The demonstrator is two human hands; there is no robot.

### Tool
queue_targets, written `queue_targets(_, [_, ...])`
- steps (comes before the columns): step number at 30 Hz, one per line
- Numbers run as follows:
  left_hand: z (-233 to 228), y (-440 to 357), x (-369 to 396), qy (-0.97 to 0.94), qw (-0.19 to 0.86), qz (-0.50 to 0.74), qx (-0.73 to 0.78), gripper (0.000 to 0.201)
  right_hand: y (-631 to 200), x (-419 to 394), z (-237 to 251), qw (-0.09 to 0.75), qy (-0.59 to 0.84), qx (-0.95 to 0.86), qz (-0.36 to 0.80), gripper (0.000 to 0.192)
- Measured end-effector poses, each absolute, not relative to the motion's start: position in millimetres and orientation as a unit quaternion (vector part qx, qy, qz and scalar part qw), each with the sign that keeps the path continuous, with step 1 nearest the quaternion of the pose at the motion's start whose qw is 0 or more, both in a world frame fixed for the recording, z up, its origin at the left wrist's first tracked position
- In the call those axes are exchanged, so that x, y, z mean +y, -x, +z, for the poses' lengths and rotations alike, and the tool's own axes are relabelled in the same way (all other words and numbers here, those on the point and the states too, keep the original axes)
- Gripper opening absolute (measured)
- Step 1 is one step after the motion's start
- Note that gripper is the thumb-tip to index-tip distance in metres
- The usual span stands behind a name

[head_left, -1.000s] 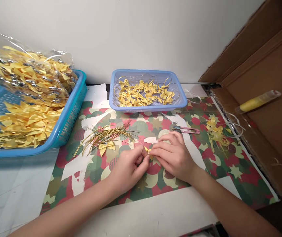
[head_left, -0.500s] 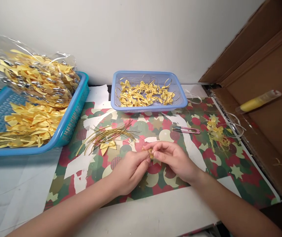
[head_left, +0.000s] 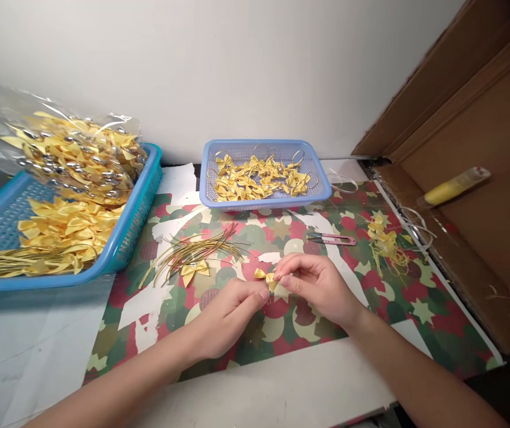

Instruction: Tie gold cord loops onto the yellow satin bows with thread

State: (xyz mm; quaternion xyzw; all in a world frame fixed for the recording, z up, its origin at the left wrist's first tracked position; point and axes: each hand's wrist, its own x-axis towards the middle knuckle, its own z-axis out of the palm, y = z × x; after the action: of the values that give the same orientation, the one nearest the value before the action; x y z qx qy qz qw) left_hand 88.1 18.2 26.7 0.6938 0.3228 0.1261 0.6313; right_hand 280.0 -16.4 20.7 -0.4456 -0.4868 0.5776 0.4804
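A small yellow bow [head_left: 267,279] is pinched between the fingertips of the left hand [head_left: 230,313] and the right hand [head_left: 320,286], just above the table. The table is covered with red and green paper [head_left: 326,324]. A plain white wall [head_left: 237,65] is seen behind, and brown cardboard [head_left: 482,148] at the right.

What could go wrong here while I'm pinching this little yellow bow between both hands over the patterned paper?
The bow is tiny and held only by the fingertips of your left hand and right hand; it could slip and be hard to spot on the busy patterned paper. The loose gold wires lie close to your left hand and might get swept aside. The pink snips rest just beyond your right hand, so a careless reach could catch them.
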Motion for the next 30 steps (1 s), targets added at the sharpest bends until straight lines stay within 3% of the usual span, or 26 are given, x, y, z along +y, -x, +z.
queue_targets(4, [44, -80, 22, -0.727, 0.600, 0.018, 0.334, 0.043, -278, -17, 24, 0.477, 0.468, -0.546, 0.506, 0.008])
queue_targets(7, [64, -59, 29, -0.775, 0.534, -0.034, 0.338, 0.025, -275, -19, 28, 0.480, 0.462, -0.587, 0.459, 0.012])
queue_targets(11, [84, -40, 39, -0.801, 0.452, 0.043, 0.389, 0.050, -273, -21, 31, 0.476, 0.445, -0.629, 0.424, 0.015])
queue_targets(13, [82, -47, 41, -0.781, 0.490, 0.100, 0.374, 0.047, -273, -21, 32, 0.475, 0.440, -0.642, 0.411, 0.017])
queue_targets(17, [52, -82, 37, -0.627, 0.684, 0.172, 0.331, 0.032, -274, -17, 28, 0.493, 0.466, -0.632, 0.375, 0.012])
queue_targets(20, [24, -99, 33, -0.489, 0.785, 0.184, 0.333, 0.033, -276, -12, 23, 0.492, 0.489, -0.613, 0.380, 0.009])
queue_targets(24, [9, -101, 28, -0.398, 0.844, 0.189, 0.304, 0.038, -275, -6, 15, 0.493, 0.507, -0.566, 0.423, 0.005])
queue_targets(30, [14, -97, 29, -0.375, 0.833, 0.240, 0.328, 0.041, -265, 7, 13, 0.502, 0.477, -0.518, 0.502, 0.013])
